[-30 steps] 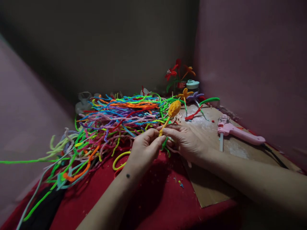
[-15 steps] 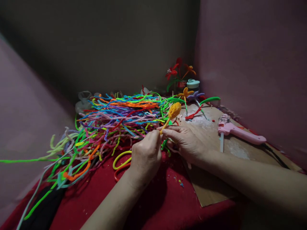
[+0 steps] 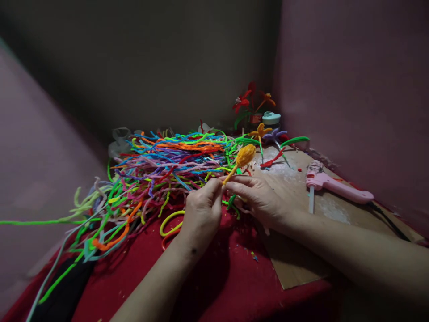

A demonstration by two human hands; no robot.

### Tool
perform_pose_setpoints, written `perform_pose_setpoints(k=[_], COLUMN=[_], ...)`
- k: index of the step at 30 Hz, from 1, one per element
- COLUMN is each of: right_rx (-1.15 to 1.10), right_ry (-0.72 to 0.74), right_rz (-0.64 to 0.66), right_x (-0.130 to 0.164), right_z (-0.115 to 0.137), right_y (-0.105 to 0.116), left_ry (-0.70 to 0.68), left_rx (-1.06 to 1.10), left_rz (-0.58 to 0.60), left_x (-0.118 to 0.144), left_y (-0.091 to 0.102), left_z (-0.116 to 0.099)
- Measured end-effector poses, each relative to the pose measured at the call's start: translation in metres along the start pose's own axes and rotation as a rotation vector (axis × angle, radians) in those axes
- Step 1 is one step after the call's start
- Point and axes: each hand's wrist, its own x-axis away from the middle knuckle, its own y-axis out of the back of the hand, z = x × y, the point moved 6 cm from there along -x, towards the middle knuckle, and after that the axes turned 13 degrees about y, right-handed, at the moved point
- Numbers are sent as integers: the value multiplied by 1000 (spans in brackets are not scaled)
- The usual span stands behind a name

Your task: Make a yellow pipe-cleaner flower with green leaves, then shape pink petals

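A yellow-orange pipe-cleaner flower bud (image 3: pixel 246 155) on a thin stem is held up between my two hands. My left hand (image 3: pixel 203 205) is closed, with thumb and fingers pinching the lower end of the stem. Close against it, my right hand (image 3: pixel 259 197) also grips the stem with thumb and forefinger. The stem's bottom tip is hidden by my fingers. Green pipe cleaner (image 3: pixel 234 205) pieces show just below my right hand. Scissors (image 3: pixel 171 223) with yellow and orange handles lie partly behind my left wrist.
A big heap of coloured pipe cleaners (image 3: pixel 174 161) covers the table's left and back. At right, a pink glue gun (image 3: pixel 335 183) rests on a cardboard sheet (image 3: pixel 295 268). Finished flowers (image 3: pixel 261 132) and a pale-green lidded container (image 3: pixel 271 118) stand at the back. Red cloth (image 3: pixel 134 286) covers the table.
My left hand has turned slightly at the wrist, its fingers still on the stem. The bud stays almost in place. The whole view has shifted a little.
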Motion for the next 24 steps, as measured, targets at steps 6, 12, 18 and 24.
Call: perform_pose_setpoints(k=[6, 12, 18, 24], right_rx=[90, 6, -84, -65], right_ry=[-25, -71, -90, -42], right_rz=[11, 25, 37, 50], right_x=[0, -2, -3, -3], right_z=[-2, -10, -8, -1], right_y=[4, 7, 3, 2], left_ry=[237, 455, 583, 574], left_rx=[296, 602, 824, 946], left_rz=[168, 328, 558, 732], left_x=[-4, 0, 1, 1], left_y=[-5, -13, -19, -21], left_z=[7, 8, 15, 16])
